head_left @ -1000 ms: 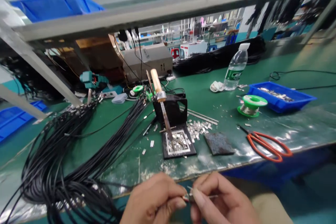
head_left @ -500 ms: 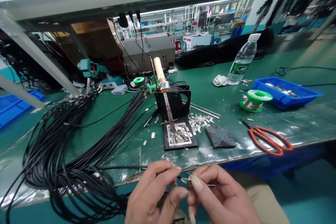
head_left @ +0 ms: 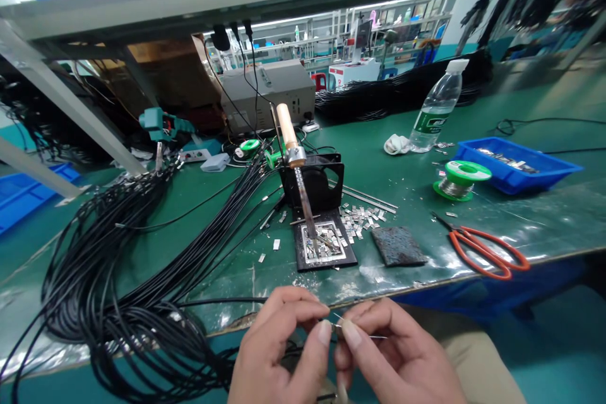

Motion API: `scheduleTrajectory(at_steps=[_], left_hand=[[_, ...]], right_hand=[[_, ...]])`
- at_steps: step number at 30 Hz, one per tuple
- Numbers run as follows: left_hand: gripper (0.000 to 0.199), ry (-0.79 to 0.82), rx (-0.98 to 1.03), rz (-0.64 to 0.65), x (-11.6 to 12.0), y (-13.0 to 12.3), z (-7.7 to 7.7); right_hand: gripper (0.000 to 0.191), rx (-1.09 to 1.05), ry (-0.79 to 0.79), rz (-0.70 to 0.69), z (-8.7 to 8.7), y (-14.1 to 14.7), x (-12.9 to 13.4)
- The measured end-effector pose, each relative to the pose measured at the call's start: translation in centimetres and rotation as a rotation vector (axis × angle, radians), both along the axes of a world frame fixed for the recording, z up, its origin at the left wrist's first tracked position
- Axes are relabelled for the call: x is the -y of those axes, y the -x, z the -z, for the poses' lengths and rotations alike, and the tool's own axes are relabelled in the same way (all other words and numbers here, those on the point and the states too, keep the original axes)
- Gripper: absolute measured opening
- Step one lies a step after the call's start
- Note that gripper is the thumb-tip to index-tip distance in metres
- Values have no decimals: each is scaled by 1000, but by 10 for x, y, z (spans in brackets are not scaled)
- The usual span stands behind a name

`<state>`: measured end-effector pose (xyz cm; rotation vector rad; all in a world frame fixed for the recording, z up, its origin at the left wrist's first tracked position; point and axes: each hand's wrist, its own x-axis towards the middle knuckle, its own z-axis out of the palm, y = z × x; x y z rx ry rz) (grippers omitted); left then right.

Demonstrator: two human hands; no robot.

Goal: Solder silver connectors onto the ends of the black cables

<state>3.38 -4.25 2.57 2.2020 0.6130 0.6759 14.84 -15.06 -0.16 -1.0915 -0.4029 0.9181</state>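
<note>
Two bare hands of ours nearly meet in front of the near edge of the green table [head_left: 544, 221]. With our left hand [head_left: 279, 350], thumb and forefinger brought together, we pinch the end of a black cable [head_left: 231, 300]; our fingertips hide most of that end, and the cable runs leftward along the table's near edge. With our right hand [head_left: 395, 353] we grip a thin silvery wire [head_left: 379, 336] between thumb and forefinger, the other fingers curled. The wire pokes out near the cable's end, but whether they touch we cannot tell.

Back from the near edge we have a wooden-handled soldering iron [head_left: 286, 129], tilted down over a black plate [head_left: 350, 261] strewn with small metal pieces, with a black fan [head_left: 324, 180] just behind. Loose metal tabs [head_left: 360, 224] lie off the plate's right edge. Farther right, near the table's front edge, lie a dark square pad [head_left: 399, 246] and orange-handled scissors [head_left: 460, 237]. Behind them are a green spool [head_left: 468, 172], a blue bin [head_left: 544, 178] and a plastic bottle [head_left: 432, 120]. A thick cable bundle [head_left: 180, 271] spills over the near edge at left.
</note>
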Motion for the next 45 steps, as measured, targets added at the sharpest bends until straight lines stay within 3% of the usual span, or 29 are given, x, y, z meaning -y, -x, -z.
scheduleTrajectory(at_steps=[5,9,12,15,18,22,27,32,37,41,45], left_hand=[[16,124,68,10,-4,-4,-7],[15,126,81,15,-10,-3,-7],[12,39,103,36,-13,-1,-2],[13,-159,149,1,-14,-4,3],[13,-271,190,-39,-13,-9,5],[13,-280,161,-30,-14,-11,7],[14,-268,76,-17,-16,-12,9],[13,-260,63,-15,-19,-15,13],[15,-239,74,0,-24,-16,18],[14,-223,65,-5,-26,-19,17],[15,-227,96,-7,-28,-24,14]], right_hand=[[34,-1,-6,-130,11,-6,1],[39,-84,4,-71,12,-6,-3],[44,-143,32,-50,8,-5,-7],[48,-186,60,-2,6,-6,-8],[45,-186,37,-114,11,-10,-8],[41,-195,6,-184,22,-16,-8],[41,-184,-5,-155,19,-15,-11],[47,-173,30,17,11,-9,-17],[40,-107,-13,-51,22,-12,-22],[38,-84,-65,31,26,-13,-28],[38,-67,-63,67,20,-12,-34]])
